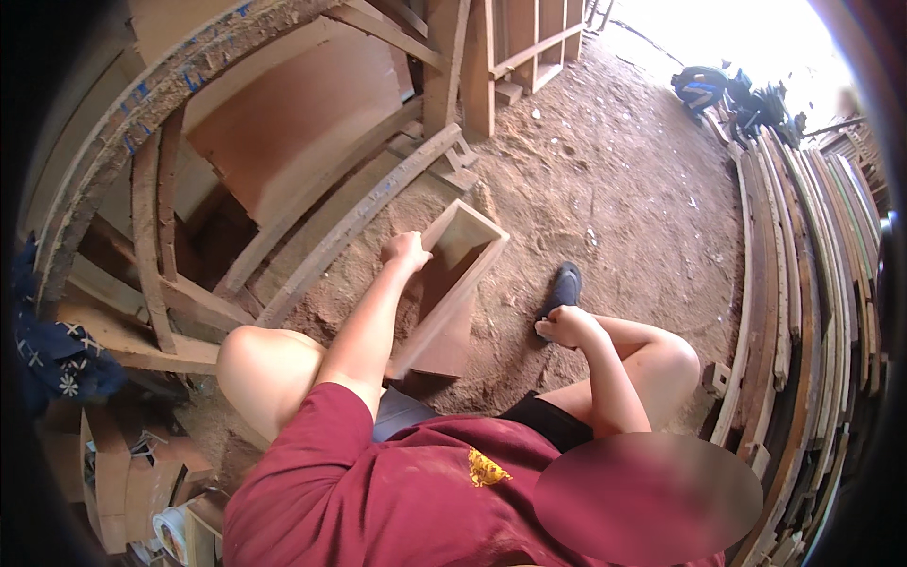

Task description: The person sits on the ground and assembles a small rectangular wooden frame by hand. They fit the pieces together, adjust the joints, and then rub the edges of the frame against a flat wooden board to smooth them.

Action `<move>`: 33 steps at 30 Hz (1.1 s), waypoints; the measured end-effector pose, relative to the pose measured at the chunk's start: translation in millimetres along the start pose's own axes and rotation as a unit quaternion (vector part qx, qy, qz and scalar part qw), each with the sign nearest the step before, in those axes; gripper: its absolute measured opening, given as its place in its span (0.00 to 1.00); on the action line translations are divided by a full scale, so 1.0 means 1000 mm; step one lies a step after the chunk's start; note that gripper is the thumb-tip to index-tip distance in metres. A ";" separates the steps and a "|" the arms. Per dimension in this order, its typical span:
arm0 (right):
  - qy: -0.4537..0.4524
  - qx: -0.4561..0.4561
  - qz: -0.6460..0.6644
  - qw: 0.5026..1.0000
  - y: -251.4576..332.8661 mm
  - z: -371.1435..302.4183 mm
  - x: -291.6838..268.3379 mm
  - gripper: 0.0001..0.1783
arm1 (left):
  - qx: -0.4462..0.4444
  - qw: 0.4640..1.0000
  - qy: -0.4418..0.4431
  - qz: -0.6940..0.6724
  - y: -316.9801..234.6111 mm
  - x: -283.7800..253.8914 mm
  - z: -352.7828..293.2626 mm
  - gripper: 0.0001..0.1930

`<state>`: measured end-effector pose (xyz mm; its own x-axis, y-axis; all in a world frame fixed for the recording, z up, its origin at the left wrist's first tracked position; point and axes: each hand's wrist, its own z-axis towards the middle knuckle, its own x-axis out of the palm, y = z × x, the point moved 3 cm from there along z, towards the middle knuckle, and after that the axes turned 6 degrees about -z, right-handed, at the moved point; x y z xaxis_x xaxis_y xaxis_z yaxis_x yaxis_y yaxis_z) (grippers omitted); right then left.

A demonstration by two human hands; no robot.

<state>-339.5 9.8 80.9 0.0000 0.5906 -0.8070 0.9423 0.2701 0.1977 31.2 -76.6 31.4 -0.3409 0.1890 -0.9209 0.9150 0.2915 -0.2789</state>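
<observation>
An open wooden drawer point(455, 291) rests tilted on the sandy ground between my legs, its hollow side facing up. My left hand point(406, 251) is closed over its left edge near the far end. Over by my right knee, my right hand point(565, 328) is curled into a closed shape, apart from the drawer. Whatever its fingers hold, if anything, is hidden. Just beyond that hand is my foot in a dark shoe point(564, 286).
A large wooden frame with a curved beam point(203, 71) stands at the left. Long wooden boards point(789, 283) are stacked along the right. Dark bags point(704, 90) lie at the far right. Wood offcuts point(118, 463) and dark blue cloth point(66, 364) are at the near left.
</observation>
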 end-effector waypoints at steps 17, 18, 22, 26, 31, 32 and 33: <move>-0.023 -0.103 0.111 0.988 0.059 0.009 -0.036 0.26 | -0.096 0.906 -0.038 -0.410 0.021 0.069 0.030 0.47; -0.033 -0.102 0.106 0.989 0.064 0.006 -0.040 0.24 | -0.098 0.901 -0.042 -0.420 0.021 0.078 0.033 0.49; -0.050 -0.145 0.102 0.983 0.100 0.000 -0.065 0.18 | -0.142 0.891 -0.059 -0.428 0.030 0.083 0.011 0.51; -0.143 -0.141 0.170 0.965 0.084 0.016 -0.075 0.16 | -0.175 0.914 0.010 -0.366 0.003 0.077 -0.025 0.53; -0.208 -0.041 0.307 0.928 0.090 0.070 -0.087 0.23 | -0.236 0.908 0.057 -0.340 0.011 0.066 -0.022 0.52; -0.238 -0.043 0.282 0.928 0.090 0.079 -0.082 0.22 | -0.227 0.903 0.018 -0.365 0.018 0.068 -0.020 0.49; -0.197 -0.033 0.338 0.920 0.097 0.082 -0.073 0.21 | -0.212 0.892 -0.025 -0.398 0.026 0.071 -0.017 0.48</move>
<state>-220.7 -69.8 112.9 0.7122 0.3224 -0.6235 0.6598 -0.0042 0.7514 26.8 -39.5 -36.3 -0.8265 -0.2743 -0.4916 0.2208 0.6453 -0.7313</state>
